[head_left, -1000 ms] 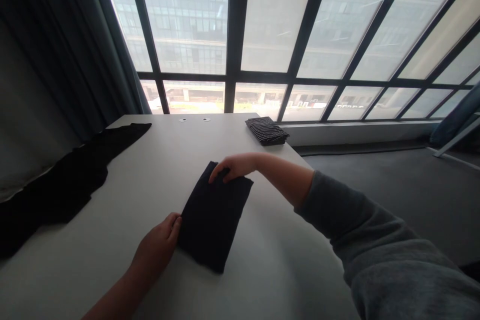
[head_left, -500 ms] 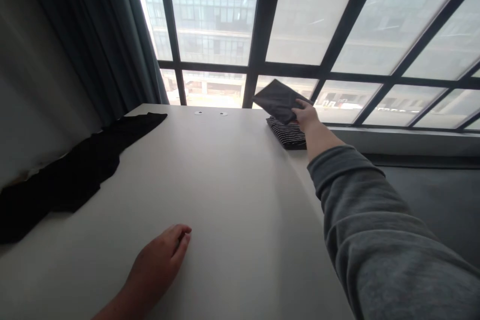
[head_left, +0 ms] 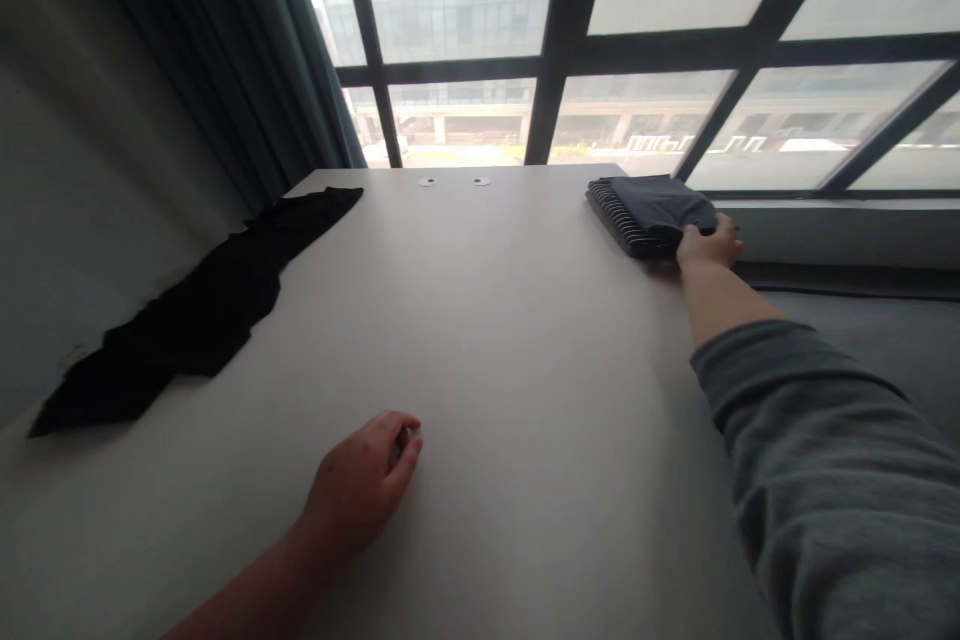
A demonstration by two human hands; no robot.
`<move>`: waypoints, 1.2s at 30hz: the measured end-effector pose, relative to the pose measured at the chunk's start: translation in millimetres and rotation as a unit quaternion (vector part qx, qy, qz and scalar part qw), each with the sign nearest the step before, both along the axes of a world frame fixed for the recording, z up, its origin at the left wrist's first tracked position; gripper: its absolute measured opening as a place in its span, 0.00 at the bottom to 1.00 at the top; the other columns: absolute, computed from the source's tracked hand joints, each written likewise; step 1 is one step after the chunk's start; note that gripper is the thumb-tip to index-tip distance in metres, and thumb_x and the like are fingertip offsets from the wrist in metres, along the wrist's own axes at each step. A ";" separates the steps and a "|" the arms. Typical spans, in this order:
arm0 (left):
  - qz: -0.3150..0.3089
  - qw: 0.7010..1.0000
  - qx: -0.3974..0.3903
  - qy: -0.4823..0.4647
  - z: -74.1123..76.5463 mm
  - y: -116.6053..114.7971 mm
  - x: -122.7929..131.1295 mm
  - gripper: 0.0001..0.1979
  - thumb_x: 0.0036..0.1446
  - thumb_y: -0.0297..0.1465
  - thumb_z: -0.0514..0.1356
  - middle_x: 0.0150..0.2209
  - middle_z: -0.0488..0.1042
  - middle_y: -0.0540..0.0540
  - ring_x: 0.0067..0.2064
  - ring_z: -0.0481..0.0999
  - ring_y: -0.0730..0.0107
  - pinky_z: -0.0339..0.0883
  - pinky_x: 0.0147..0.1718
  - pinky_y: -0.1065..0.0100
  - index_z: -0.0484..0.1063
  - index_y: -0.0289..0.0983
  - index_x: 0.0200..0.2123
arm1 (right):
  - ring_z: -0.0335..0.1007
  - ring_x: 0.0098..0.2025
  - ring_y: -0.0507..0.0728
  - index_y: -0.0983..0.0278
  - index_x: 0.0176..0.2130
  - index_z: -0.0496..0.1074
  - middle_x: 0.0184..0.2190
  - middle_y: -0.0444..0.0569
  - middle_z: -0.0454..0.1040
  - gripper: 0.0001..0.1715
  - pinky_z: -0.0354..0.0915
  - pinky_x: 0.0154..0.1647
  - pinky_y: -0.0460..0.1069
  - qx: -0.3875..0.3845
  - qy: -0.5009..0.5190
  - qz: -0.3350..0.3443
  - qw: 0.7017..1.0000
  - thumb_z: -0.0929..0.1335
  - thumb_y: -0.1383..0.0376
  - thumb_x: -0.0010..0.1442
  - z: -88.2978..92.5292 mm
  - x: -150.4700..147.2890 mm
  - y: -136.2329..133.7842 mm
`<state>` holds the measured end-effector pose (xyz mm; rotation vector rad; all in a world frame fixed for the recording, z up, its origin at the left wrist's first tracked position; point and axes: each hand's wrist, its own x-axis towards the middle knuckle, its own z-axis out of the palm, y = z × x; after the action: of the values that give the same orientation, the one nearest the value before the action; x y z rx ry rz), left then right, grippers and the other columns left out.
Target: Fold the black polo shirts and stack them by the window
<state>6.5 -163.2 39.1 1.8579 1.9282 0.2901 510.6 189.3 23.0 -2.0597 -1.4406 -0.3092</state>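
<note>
My right hand [head_left: 709,242] has its thumb and fingers closed around the near right corner of a dark blue-grey folded cloth [head_left: 652,202], which lies on top of a black, white-striped folded fabric bundle [head_left: 616,218] at the far right of the white, smooth tabletop [head_left: 487,340]. My left hand [head_left: 364,480] is loosely curled near me, thumb and index fingertip leaving just a narrow gap; from this view I cannot tell whether it rests on the surface or hovers over it.

For edges, I have the tabletop's far side running below the dark-framed window [head_left: 562,30], with two small white round fittings near it, and its right side passing under my right forearm and grey fabric sleeve [head_left: 840,460]. A broad white stretch separates my left hand from the stack. A flat black cloth garment [head_left: 217,305] spreads along the left side, well apart from both hands.

The folded cloth looks thin, roughly rectangular and slightly rumpled toward the gripped corner. Stripes show beside its left edge; its underside is hidden.
</note>
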 end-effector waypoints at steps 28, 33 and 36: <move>0.214 0.963 0.068 0.149 100.6 120.9 -259.8 0.20 0.60 0.31 0.60 0.54 0.79 0.30 0.54 0.76 0.41 0.67 0.53 0.49 0.78 0.33 0.54 | 0.75 0.55 0.64 0.58 0.47 0.82 0.52 0.58 0.77 0.23 0.73 0.58 0.61 -0.083 0.036 0.439 0.894 0.63 0.51 0.69 -40.1 -126.9 -304.6; 0.191 0.952 0.225 0.079 163.7 156.3 -188.7 0.25 0.59 0.24 0.56 0.57 0.77 0.28 0.57 0.77 0.41 0.68 0.56 0.52 0.74 0.29 0.60 | 0.76 0.52 0.63 0.59 0.45 0.82 0.48 0.56 0.78 0.20 0.73 0.55 0.60 -0.007 0.031 0.434 0.900 0.64 0.54 0.69 -32.9 -128.1 -305.1; 0.137 0.938 0.316 0.035 186.1 146.3 -128.8 0.29 0.59 0.20 0.53 0.58 0.78 0.36 0.60 0.76 0.52 0.67 0.59 0.60 0.72 0.34 0.63 | 0.74 0.53 0.63 0.59 0.49 0.80 0.50 0.55 0.77 0.19 0.72 0.56 0.60 0.064 0.040 0.410 0.909 0.64 0.53 0.71 -18.2 -136.3 -315.4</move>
<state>-122.3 -16.9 225.2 1.9676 2.3306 1.0546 374.2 -126.1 4.8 -1.1896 -2.0099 0.0336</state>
